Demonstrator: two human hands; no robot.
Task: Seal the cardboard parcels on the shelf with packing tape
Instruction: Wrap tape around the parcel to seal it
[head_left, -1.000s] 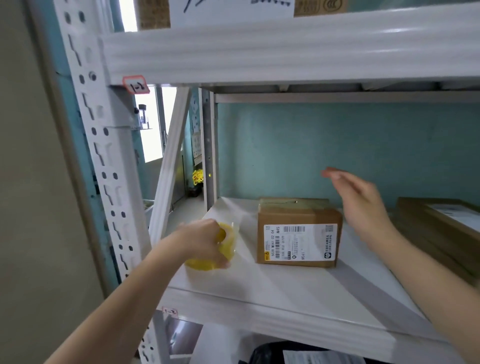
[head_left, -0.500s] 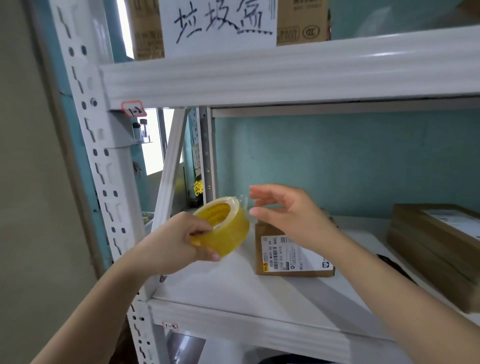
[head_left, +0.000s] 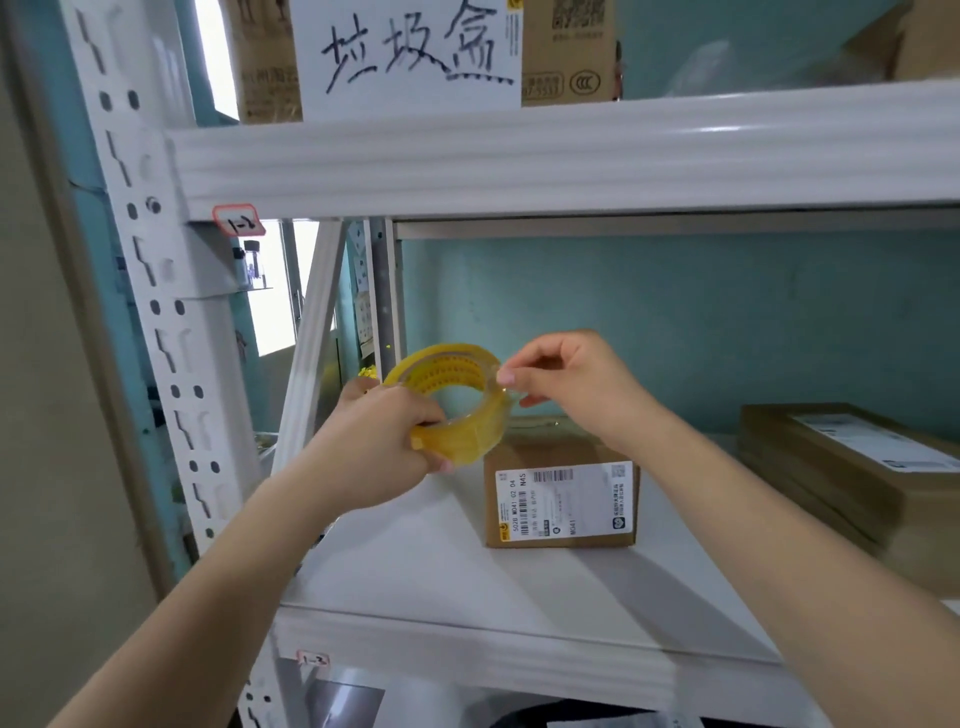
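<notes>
the left hand (head_left: 374, 441) grips the yellow tape roll (head_left: 457, 405) above the shelf (head_left: 467, 587) while the right hand (head_left: 566, 384) pinches its rim with curled fingers (head_left: 511, 375), over the labelled cardboard parcel (head_left: 561, 499).

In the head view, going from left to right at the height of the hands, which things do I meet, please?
Perforated shelf post → left hand → tape roll → right hand → stack of flat parcels. The small labelled box lies under the right hand, so its place is unclear.
</notes>
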